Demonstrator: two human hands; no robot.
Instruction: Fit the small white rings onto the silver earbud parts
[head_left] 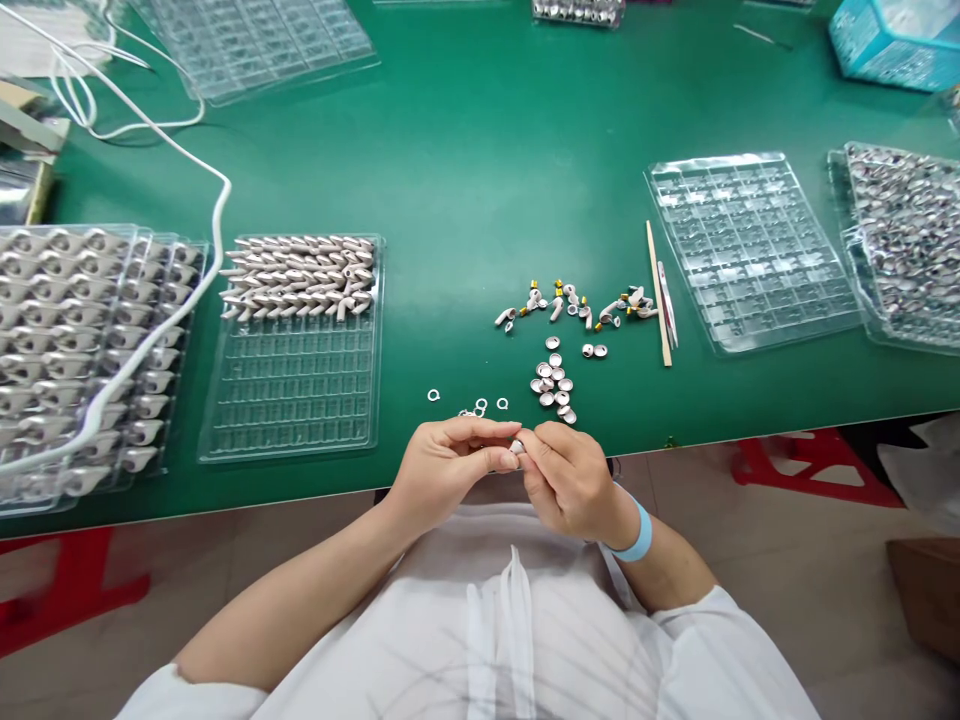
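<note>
My left hand (448, 462) and my right hand (567, 478) meet at the near edge of the green table (480, 160), fingers pinched together on a small white earbud part (517, 447). Just beyond my fingers lie a few small white rings (480, 405). A cluster of round silver caps (553, 384) sits a little further out, and behind it a row of white earbud pieces with yellow tips (570, 302). My right wrist wears a blue band (639, 535).
A clear tray (296, 390) with rows of white earbud stems (300, 277) lies left of centre. Filled trays (82, 340) are stacked far left under a white cable (180, 150). An empty clear tray (750, 250), a wooden stick (658, 292) and tweezers (667, 302) lie right.
</note>
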